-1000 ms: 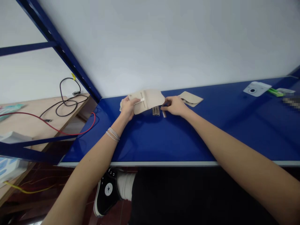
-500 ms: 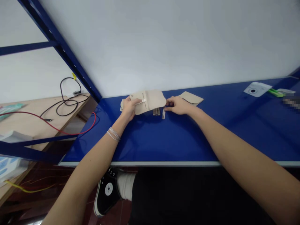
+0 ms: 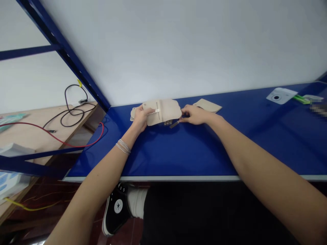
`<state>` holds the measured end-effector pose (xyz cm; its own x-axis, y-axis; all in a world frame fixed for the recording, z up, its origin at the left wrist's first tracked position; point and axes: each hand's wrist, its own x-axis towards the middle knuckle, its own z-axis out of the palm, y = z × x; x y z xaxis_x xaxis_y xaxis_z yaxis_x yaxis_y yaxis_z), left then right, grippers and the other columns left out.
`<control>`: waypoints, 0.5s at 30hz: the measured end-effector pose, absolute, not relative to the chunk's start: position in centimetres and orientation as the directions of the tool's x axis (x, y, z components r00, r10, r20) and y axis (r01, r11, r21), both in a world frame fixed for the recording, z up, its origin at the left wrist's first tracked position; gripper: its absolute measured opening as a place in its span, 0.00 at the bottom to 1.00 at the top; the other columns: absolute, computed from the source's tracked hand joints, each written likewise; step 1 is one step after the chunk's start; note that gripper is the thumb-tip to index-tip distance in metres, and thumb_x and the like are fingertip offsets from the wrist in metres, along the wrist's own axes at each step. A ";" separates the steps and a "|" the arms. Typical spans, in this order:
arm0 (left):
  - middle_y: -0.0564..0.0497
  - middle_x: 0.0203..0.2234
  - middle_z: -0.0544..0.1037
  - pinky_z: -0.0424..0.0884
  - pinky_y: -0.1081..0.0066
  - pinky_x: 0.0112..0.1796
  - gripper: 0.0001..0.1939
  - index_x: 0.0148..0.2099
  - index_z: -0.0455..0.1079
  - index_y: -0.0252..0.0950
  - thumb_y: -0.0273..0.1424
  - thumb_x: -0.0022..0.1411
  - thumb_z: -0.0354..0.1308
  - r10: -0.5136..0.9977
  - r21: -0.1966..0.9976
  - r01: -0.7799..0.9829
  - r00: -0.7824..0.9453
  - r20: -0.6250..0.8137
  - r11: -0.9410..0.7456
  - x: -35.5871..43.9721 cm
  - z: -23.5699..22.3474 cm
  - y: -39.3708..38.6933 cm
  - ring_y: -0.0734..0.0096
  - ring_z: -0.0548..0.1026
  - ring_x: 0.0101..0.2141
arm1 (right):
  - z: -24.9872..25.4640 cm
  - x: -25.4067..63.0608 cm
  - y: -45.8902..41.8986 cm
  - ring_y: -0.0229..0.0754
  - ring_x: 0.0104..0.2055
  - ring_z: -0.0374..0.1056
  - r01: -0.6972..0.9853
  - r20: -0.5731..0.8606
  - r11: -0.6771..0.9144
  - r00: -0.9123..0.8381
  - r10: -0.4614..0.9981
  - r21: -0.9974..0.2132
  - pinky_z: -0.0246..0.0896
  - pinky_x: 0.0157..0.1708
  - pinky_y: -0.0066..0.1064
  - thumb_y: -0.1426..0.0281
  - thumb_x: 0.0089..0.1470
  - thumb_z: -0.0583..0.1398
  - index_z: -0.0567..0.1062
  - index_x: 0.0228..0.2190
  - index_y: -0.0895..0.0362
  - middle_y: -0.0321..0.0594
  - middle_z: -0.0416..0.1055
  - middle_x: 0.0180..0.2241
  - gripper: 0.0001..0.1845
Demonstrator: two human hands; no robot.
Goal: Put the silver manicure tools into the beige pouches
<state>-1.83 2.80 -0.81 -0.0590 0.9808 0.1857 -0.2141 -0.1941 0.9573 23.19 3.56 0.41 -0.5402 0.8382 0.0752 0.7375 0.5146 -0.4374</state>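
My left hand is closed on the left part of a beige card, which has a fold, a slot and a small hole. Its thumb lies along a shiny narrow strip on the card. Close to the card's right edge, my right hand pinches a small flat metal clip that points down and left. Partly hidden under the card are several similar metal clips side by side. Another beige piece shows behind my left hand. Beyond my right hand lies a folded beige card.
The blue tabletop meets a pale wall. At the right lie a white card with a camera picture and a green-handled item. A blue frame post rises at left, beside a wooden table with cables.
The clip in my right hand has swung from near upright to slanting down-left. The card in my left hand has shifted slightly right and covers more of the clips beneath.
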 end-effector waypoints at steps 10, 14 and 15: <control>0.47 0.29 0.78 0.74 0.62 0.38 0.17 0.34 0.71 0.31 0.27 0.37 0.65 0.979 0.954 -0.221 -0.053 0.196 -0.203 -1.7 -0.7 2.6 0.60 0.77 0.33 | 0.4 23.2 3.4 0.41 0.33 0.65 0.736 0.057 0.503 -0.540 0.840 -0.453 0.59 0.35 0.32 0.64 0.49 0.63 0.77 0.32 0.57 0.42 0.71 0.36 0.10; 0.47 0.30 0.78 0.74 0.63 0.38 0.18 0.35 0.71 0.31 0.27 0.37 0.65 0.979 0.957 -0.209 -0.055 0.194 -0.201 -1.7 -0.7 2.6 0.60 0.77 0.34 | 0.7 23.1 3.3 0.42 0.33 0.65 0.734 0.055 0.501 -0.539 0.840 -0.459 0.59 0.36 0.33 0.63 0.49 0.64 0.77 0.32 0.58 0.44 0.71 0.36 0.11; 0.47 0.30 0.78 0.74 0.63 0.39 0.18 0.36 0.71 0.31 0.27 0.37 0.65 0.979 0.957 -0.207 -0.053 0.198 -0.204 -1.7 -0.7 2.6 0.60 0.77 0.34 | 0.8 23.1 3.2 0.42 0.33 0.65 0.732 0.053 0.498 -0.538 0.841 -0.465 0.60 0.36 0.34 0.62 0.48 0.64 0.77 0.32 0.58 0.44 0.71 0.36 0.12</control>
